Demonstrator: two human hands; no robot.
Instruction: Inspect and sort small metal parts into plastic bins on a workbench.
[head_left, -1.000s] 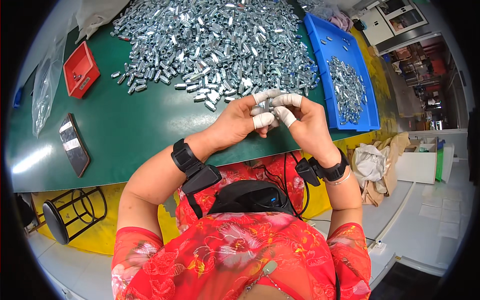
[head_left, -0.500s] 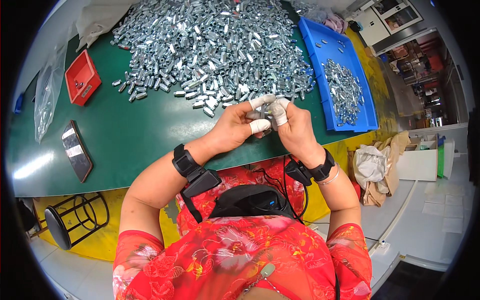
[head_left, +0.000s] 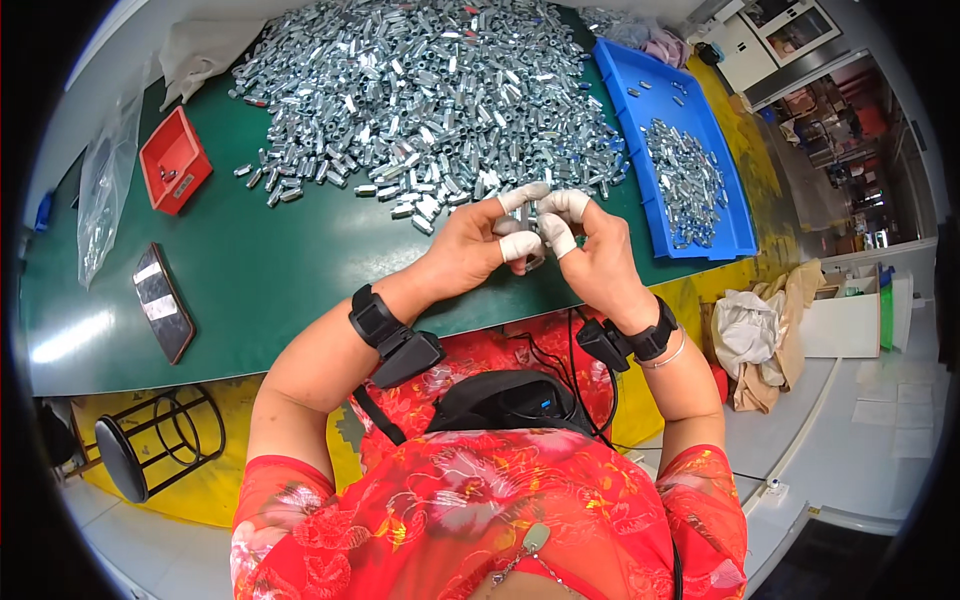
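Note:
My left hand (head_left: 470, 245), with white covers on its fingertips, is closed around several small silvery long hex nuts (head_left: 526, 215), partly hidden by the fingers. From the other side my right hand (head_left: 597, 250) meets it, thumb and forefinger curled to the same nuts, their tips also covered in white. Both hands are just above the green table's near edge. Beyond them spreads a large heap of the same long hex nuts (head_left: 430, 100), loose pieces lying along its front.
On the right, a blue tray (head_left: 632, 140) holds a smaller pile of nuts. To the left are a red bin (head_left: 187, 172) with a few pieces, a phone (head_left: 163, 305) and a clear plastic bag (head_left: 105, 200). A black stool (head_left: 122, 458) stands below the table at left.
My right thumb and forefinger have spread a little apart and shifted slightly at the nuts. My left hand keeps its hold. The whole view has shifted slightly.

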